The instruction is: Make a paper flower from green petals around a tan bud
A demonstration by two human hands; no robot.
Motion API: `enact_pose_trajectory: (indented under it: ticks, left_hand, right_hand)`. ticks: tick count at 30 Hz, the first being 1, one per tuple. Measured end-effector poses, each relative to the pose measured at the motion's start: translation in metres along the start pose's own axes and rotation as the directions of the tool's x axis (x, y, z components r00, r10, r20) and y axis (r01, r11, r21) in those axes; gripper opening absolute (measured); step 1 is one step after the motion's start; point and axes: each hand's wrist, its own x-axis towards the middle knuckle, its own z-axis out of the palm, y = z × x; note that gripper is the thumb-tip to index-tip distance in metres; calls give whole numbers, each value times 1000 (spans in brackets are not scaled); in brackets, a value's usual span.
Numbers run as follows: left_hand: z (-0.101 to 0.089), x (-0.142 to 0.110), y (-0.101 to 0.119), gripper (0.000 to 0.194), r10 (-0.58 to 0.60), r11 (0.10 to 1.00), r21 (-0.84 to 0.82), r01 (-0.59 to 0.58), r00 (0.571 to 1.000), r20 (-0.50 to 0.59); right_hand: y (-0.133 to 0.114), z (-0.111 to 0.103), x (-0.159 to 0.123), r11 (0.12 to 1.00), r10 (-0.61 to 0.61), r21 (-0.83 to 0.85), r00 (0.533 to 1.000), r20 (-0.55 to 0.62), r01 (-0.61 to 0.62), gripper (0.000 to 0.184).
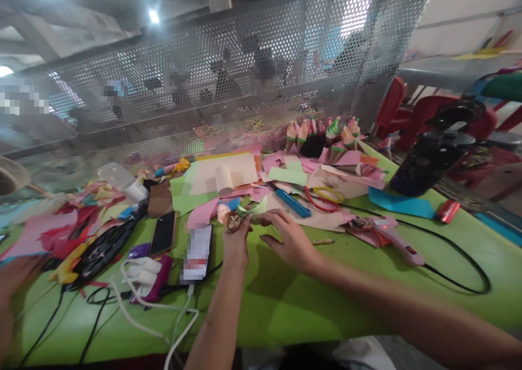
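Observation:
Over the green table, my left hand is closed on a small paper ice cream cone, its brown rolled end turned toward me. A light green paper strip curls out from the cone's far side. My right hand is just to the right, fingertips at the strip and thumb spread apart from the fingers. Behind the hands lie a blue cutter and red-and-yellow-handled scissors. A pink glue gun with a lit red light rests on the right.
Finished paper cones stand in a group at the back, before a perforated metal screen. A dark bottle stands right. Left are a phone, another phone, a purple power strip with cables, and another person's arm.

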Motion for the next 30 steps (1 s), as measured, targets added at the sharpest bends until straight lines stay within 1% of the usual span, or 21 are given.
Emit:
enact_pose_trajectory:
  ticks: [4,6,9,12,15,18,23,26,30]
  left_hand:
    - [2,-2,1,40,-8,1000,10,7,999,43]
    - [3,-3,0,42,-7,1000,6,7,998,54]
    - [4,-5,0,39,12,1000,28,-14,997,70]
    - [6,-9,2,36,48,995,78,-57,993,108]
    - [7,-11,6,38,82,988,116,-101,984,158]
    - [6,-11,8,38,143,972,153,-179,966,217]
    - [2,-9,6,37,219,947,165,-275,931,292]
    - [1,-8,5,35,244,939,160,-305,917,316]
    - [1,-9,8,34,250,929,186,-319,915,316]
  right_hand:
    - [6,-1,2,999,-11,-54,999,-43,9,58]
    - [7,-4,3,997,-25,-76,999,-48,21,60]
    - [10,-6,5,995,-33,-99,998,-45,29,61]
    - [11,-8,6,992,-36,-121,998,-48,30,58]
    - [11,-10,7,990,-47,-138,998,-40,41,54]
    - [11,-13,8,985,-54,-167,998,-31,48,52]
    - [10,-16,12,972,-68,-228,998,-17,62,40]
    - [11,-18,15,969,-60,-242,998,2,59,37]
    - [13,-19,17,969,-52,-240,999,15,54,36]
